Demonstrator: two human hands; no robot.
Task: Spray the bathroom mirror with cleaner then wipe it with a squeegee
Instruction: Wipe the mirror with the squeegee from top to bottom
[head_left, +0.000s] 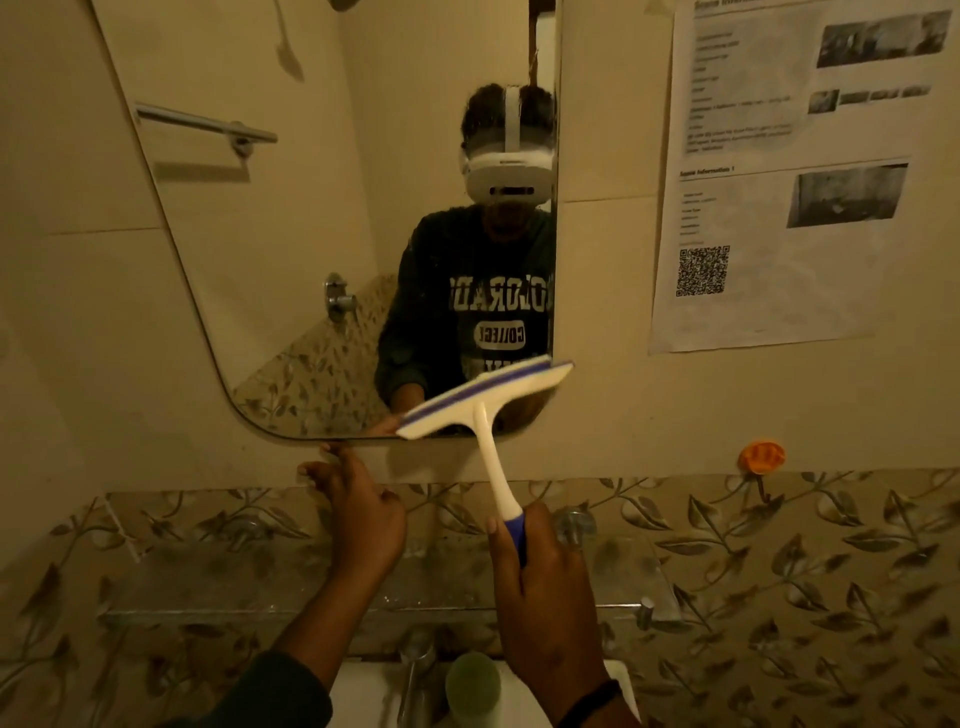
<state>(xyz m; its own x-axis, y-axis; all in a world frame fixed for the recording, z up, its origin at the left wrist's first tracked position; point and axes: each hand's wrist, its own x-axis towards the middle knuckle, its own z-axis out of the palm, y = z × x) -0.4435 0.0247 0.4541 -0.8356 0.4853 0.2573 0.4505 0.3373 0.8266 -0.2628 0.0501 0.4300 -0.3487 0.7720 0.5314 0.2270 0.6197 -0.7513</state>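
Observation:
The bathroom mirror (291, 218) hangs on the beige tiled wall, its rounded lower edge just above my hands. My right hand (540, 587) grips the blue end of a white squeegee (488, 400). Its blade lies tilted across the mirror's bottom right corner, right end higher. My left hand (358, 509) is below the mirror with loosely curled fingers, fingertips touching the bottom rim, holding nothing. A pale green bottle (472, 686), possibly the cleaner, stands by the tap at the bottom of the view.
A glass shelf (218, 587) runs under the mirror over leaf-patterned tiles. A chrome tap (415, 670) and white basin edge sit below it. An orange wall hook (761, 457) and a printed paper sheet (779, 182) are on the wall to the right.

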